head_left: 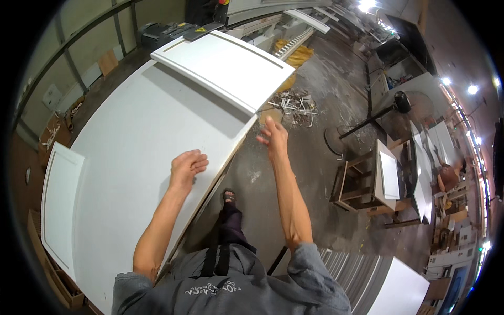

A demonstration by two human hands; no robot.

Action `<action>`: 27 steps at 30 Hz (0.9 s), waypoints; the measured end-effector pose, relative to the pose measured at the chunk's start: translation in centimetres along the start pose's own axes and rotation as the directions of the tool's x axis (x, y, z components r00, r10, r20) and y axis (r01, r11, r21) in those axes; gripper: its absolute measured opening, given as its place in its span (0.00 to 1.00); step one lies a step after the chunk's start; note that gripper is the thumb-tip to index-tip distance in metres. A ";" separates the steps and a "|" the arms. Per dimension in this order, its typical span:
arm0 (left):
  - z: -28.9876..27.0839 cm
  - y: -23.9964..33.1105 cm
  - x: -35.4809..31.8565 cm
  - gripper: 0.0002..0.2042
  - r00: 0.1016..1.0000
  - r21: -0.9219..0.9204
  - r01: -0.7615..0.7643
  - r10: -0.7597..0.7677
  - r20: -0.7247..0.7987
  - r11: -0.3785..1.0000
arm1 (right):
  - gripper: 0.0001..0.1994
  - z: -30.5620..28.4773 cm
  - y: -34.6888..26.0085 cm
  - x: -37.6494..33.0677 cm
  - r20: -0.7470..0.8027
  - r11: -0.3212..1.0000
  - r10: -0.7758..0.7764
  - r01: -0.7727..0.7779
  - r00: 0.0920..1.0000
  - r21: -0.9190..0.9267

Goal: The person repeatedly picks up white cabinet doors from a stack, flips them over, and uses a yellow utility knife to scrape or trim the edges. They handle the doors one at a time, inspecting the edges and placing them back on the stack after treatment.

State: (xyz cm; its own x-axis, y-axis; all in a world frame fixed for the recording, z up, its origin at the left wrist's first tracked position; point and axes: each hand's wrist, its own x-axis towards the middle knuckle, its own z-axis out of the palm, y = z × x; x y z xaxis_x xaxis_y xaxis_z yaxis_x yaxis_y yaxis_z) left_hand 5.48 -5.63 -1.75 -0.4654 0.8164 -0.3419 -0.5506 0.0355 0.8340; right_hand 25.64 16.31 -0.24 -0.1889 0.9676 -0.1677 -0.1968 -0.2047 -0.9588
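Note:
A large white board (136, 142) lies flat on a work table in front of me. My left hand (187, 165) hovers over or rests on its near right edge, fingers curled loosely, holding nothing. My right hand (274, 137) is raised in the air past the board's right edge, over the floor, fingers apart and empty. A white framed cabinet door (226, 65) lies on the far end of the board. Another white framed door (59, 202) lies at the board's left side.
The concrete floor (325, 105) is dusty, with a pile of scrap strips (295, 102) and yellow material (295, 55). A standing fan (367, 123) and a wooden cart with white panels (375, 181) stand to the right. A roller rack (357, 273) sits at lower right. A person (446, 176) works far right.

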 end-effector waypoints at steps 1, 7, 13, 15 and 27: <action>1.1 1.0 2.4 0.13 1.000 -0.007 -0.019 0.018 -0.025 1.000 | 0.37 0.6 -0.3 4.4 -0.034 0.999 -0.021 0.020 0.999 -0.026; 3.4 5.1 16.0 0.19 0.984 -0.137 -0.015 -0.009 -0.179 0.990 | 0.20 1.8 -1.6 18.4 0.079 0.998 0.059 -0.060 0.995 0.000; 4.4 9.1 26.7 0.22 0.980 -0.330 -0.137 0.078 -0.185 0.934 | 0.13 -2.3 -4.8 28.8 0.071 0.979 -0.026 0.011 0.997 0.202; 6.7 10.8 28.7 0.23 0.939 -0.333 -0.242 0.134 -0.317 0.911 | 0.14 -1.8 -6.5 31.1 -0.069 0.993 -0.030 0.037 0.997 0.115; 2.5 10.0 30.3 0.22 0.954 -0.353 -0.190 0.088 -0.287 0.916 | 0.18 0.3 -5.6 31.2 0.003 0.998 0.013 -0.013 1.000 0.061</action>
State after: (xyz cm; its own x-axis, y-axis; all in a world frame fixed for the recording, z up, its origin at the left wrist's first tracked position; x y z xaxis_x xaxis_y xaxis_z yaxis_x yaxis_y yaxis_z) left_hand -12.41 20.93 -2.70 -0.6912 0.6163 -0.3774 -0.6603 -0.3263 0.6764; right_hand 20.57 47.61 -0.03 -0.1940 0.9644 -0.1799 -0.2528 -0.2263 -0.9407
